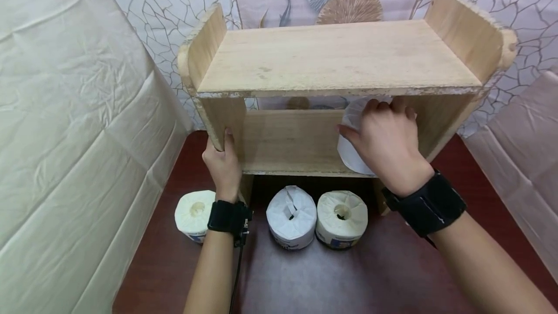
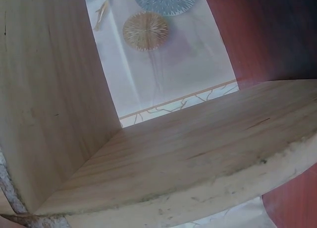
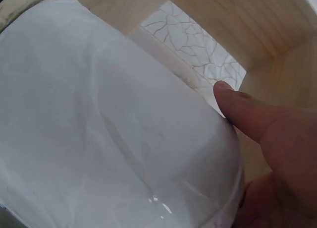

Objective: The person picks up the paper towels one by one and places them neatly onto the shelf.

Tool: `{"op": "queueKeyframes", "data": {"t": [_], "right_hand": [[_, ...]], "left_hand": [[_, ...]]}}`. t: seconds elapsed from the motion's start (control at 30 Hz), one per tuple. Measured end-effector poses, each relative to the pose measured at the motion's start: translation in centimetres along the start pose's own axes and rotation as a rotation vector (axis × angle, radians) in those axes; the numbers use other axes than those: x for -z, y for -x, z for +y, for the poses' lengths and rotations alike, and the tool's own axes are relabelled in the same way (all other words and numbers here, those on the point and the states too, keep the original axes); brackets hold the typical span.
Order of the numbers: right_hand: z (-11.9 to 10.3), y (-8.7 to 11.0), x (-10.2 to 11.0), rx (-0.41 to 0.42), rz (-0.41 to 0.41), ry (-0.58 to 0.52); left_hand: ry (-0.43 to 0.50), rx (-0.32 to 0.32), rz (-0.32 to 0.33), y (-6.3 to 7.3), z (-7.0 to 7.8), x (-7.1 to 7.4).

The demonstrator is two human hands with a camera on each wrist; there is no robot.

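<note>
- The right hand, at 3 o'clock in the head view, has its grip clamped on a white, thinly wrapped cylindrical roll, the thumb along one side.
- That roll sits inside the right end of a pale wooden shelf unit, between the two boards; whether its base touches the lower board cannot be told.
- The left hand, between 8 and 9 o'clock, has its grip clamped round the front edge of the unit's left side panel, the thumb on the inner face.
- On the dark red worktop, a squat white wrapped roll stands near 6 o'clock, just beside a cream wrapped roll with blue print between 4 and 5.
- Another cream wrapped roll stands at 8 o'clock, partly behind the left wrist's black strap.
</note>
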State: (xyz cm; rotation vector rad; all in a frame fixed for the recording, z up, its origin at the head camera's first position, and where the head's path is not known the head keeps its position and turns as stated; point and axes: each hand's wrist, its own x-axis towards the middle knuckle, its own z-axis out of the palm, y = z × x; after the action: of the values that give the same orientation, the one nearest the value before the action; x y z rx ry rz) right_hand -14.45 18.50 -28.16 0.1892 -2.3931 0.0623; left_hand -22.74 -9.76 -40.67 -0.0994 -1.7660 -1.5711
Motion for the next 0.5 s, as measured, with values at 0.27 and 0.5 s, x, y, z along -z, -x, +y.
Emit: {"op": "queueKeyframes", "data": {"t": [0.27, 0.5], "right_hand": [[-0.53, 0.03, -0.64, 0.021, 0.032, 0.012], [-0.81, -0.30, -0.88, 0.036, 0.055, 0.096]], "left_hand": [[-0.028, -0.007, 0.002, 0.01, -0.31, 0.24], [-0.041, -0.013, 0.004, -0.10, 0.04, 0.19]]}}
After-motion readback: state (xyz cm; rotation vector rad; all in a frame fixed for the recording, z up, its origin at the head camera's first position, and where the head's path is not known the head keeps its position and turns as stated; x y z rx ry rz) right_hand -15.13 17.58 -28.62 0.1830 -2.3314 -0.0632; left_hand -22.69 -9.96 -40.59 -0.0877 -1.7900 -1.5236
